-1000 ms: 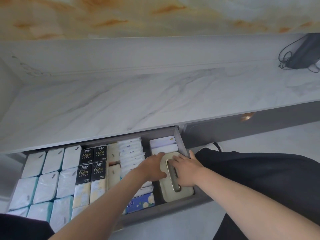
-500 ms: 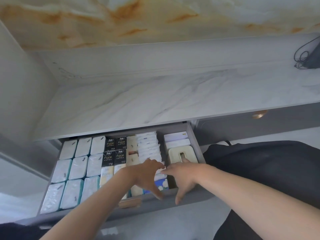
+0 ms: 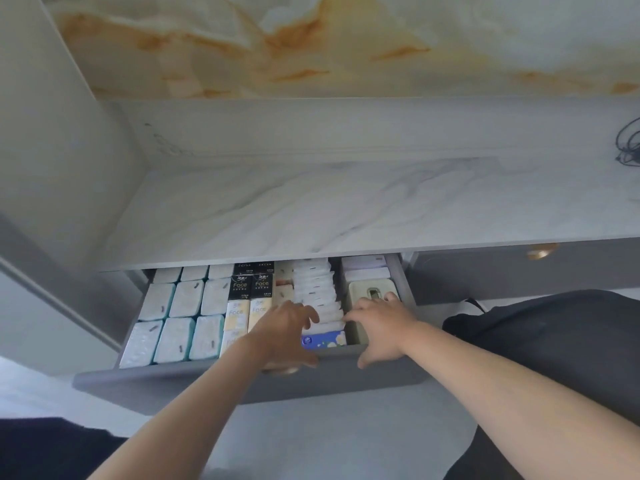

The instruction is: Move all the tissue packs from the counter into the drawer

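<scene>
The grey drawer (image 3: 166,382) stands open under the marble counter (image 3: 311,209), and no tissue pack lies on the counter. Inside are several white and teal tissue packs (image 3: 187,299), black and yellow Face packs (image 3: 249,289), a row of thin white packs (image 3: 315,289), a blue floral pack (image 3: 323,339) and a beige tissue box (image 3: 370,292). My left hand (image 3: 287,327) hovers over the drawer's front edge with spread, loosely bent fingers, its thumb down at the front panel. My right hand (image 3: 381,323) is spread over the front right corner, fingertips near the beige box. Neither hand holds anything.
A second grey drawer with a brass knob (image 3: 538,252) is shut to the right. A black cable (image 3: 628,147) lies at the counter's far right edge. A grey cabinet side (image 3: 52,168) rises on the left. Dark clothing (image 3: 554,341) shows at the lower right.
Both hands left the beige tissue box and drew back to the drawer's front edge. The drawer sits further in under the counter than a second ago. The view shifted left.
</scene>
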The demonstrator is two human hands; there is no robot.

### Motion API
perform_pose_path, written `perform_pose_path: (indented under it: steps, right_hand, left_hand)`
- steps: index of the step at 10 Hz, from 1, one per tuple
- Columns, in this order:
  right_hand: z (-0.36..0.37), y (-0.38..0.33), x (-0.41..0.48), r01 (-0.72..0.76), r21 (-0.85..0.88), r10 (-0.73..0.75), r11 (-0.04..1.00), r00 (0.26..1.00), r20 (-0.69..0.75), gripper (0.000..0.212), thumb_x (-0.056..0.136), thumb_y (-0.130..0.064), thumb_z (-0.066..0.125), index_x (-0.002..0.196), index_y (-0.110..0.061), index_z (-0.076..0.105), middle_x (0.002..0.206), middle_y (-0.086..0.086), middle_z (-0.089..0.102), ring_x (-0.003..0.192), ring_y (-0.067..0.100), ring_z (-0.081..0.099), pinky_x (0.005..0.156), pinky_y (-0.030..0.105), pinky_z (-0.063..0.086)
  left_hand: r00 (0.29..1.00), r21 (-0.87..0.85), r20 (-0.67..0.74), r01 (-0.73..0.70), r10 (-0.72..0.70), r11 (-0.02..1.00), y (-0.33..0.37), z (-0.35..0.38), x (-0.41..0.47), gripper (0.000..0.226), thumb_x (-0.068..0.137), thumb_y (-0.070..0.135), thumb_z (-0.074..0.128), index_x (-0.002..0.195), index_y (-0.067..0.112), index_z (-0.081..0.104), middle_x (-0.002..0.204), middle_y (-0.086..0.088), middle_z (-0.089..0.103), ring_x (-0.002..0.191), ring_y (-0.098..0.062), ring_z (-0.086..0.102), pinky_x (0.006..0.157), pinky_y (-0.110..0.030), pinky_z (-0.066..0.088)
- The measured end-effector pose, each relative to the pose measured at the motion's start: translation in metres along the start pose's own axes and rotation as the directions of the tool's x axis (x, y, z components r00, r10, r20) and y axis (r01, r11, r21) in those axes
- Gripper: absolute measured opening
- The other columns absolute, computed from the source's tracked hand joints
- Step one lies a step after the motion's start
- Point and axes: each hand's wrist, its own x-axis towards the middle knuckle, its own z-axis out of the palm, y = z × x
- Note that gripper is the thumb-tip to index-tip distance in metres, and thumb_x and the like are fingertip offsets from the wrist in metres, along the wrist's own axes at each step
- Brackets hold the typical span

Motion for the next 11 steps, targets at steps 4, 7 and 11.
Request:
perform_pose_path:
  steps: [4,7,11]
  right_hand:
    - [-0.024,-0.012,0.030,-0.553,0.476,0.527,0.684,0.825,0.202,0.046,0.098,-0.055,0.039,0.096,-0.014,0.062,0.074,0.004,0.064,0.070,0.019,0.063,0.060,0.026,0.041]
    - [-0.041,0.012,0.085,-0.474,0.784,0.256,-0.402,0.764,0.593,0.056,0.098,-0.024,0.045,0.144,0.008,0.038,0.142,0.026,0.049,0.115,0.038,0.060,0.094,0.048,0.044]
    - [-0.045,0.015,0.115,-0.228,0.765,0.257,-0.602,0.852,0.456,0.034,0.100,-0.012,0.037,0.132,-0.005,0.049,0.148,0.017,0.047,0.135,0.031,0.047,0.102,0.051,0.037]
  left_hand:
    - [0.775,-0.546,0.285,0.615,-0.564,0.569,-0.032,-0.034,-0.001,0.038,0.077,0.059,0.063,0.094,0.025,0.069,0.084,0.004,0.069,0.077,-0.022,0.065,0.076,-0.032,0.051]
    - [0.668,-0.905,0.412,0.380,-0.620,-0.192,-0.081,-0.037,0.021,0.061,0.092,0.049,0.059,0.132,0.005,0.047,0.120,-0.017,0.060,0.098,-0.033,0.066,0.084,-0.046,0.054]
    - [0.770,-0.956,0.283,0.177,-0.572,-0.235,-0.095,-0.042,0.055,0.044,0.094,0.043,0.059,0.127,0.016,0.050,0.127,-0.008,0.058,0.114,-0.027,0.061,0.097,-0.044,0.049]
